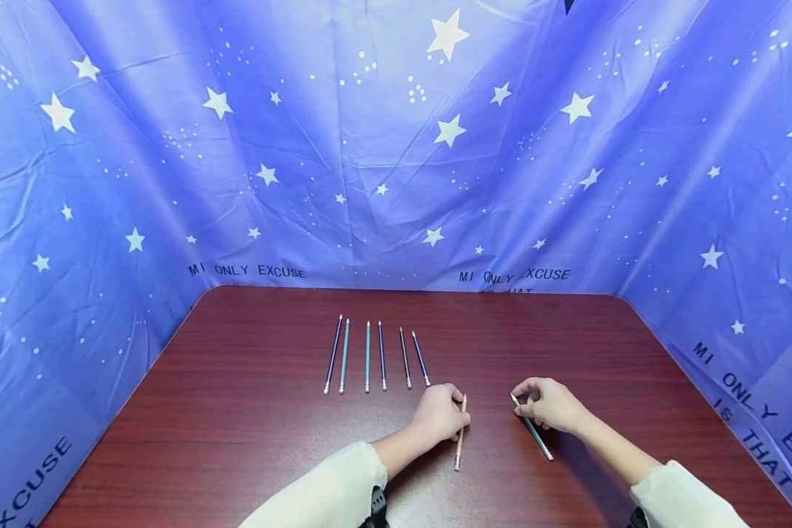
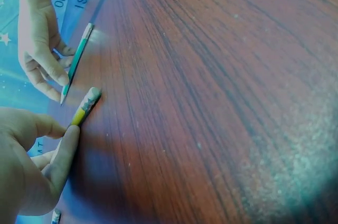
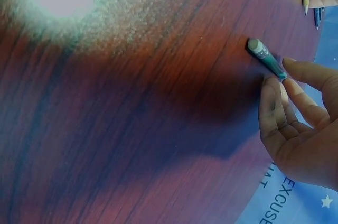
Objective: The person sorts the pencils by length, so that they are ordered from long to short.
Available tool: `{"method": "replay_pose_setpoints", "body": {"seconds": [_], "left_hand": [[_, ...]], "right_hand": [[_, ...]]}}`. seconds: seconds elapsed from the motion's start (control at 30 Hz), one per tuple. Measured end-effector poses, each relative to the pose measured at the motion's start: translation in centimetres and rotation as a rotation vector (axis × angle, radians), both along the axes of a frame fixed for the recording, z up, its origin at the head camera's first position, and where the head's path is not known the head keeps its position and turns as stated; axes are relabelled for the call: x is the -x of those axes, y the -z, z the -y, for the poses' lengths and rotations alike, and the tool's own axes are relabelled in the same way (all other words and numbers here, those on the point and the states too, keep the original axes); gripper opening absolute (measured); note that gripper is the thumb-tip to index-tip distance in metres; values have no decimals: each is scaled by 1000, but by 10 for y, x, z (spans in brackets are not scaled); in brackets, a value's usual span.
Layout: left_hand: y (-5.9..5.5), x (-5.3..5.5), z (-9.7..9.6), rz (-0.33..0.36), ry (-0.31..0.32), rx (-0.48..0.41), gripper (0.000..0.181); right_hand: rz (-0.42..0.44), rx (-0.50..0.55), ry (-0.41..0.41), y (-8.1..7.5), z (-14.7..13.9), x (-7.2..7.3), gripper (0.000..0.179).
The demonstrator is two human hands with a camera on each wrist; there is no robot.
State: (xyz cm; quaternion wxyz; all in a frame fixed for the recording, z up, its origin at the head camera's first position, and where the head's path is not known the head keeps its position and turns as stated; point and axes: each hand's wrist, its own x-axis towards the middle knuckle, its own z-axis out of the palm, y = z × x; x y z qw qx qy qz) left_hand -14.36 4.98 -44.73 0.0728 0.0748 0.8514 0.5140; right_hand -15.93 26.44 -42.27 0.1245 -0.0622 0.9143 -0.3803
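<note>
My left hand [image 1: 438, 413] pinches a yellow pencil [image 1: 460, 449] between thumb and fingers, its eraser end pointing toward me. To the right, my right hand [image 1: 549, 405] holds a green pencil [image 1: 537, 438] near its sharpened tip, and that pencil slants with the eraser toward me. In the left wrist view, thumb and forefinger meet on the yellow pencil [image 2: 79, 115] below its white eraser. The right wrist view shows the green pencil's eraser end [image 3: 259, 48] beyond the fingertips, while the hand hides its tip.
Several blue, teal and dark pencils [image 1: 368, 357] lie side by side left of center, erasers toward me. They rest on a dark red wood-grain table [image 1: 237, 411]. A blue star-printed curtain [image 1: 369, 147] hangs around the table's far and side edges.
</note>
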Motion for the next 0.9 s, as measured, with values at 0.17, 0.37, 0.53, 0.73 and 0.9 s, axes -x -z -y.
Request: {"method": "replay_pose_setpoints", "body": {"seconds": [0.17,0.37,0.53,0.73,0.9], "left_hand": [[3,0,0,34,-8,-41,13],[2,0,0,55,-24,-82,14],[0,-1,0,89,-40,-110,14],[-5,-2,1,94,-46,-131,16],[-5,-2,2,102,-52,-146,15]], "right_hand": [[11,3,10,2,1,-1,25],[2,5,23,3,3,-2,24],[-12,-10,29,2,3,-3,24],[-10,-20,38,1,3,-4,24],[-16,-27,40,3,3,-4,23]]}}
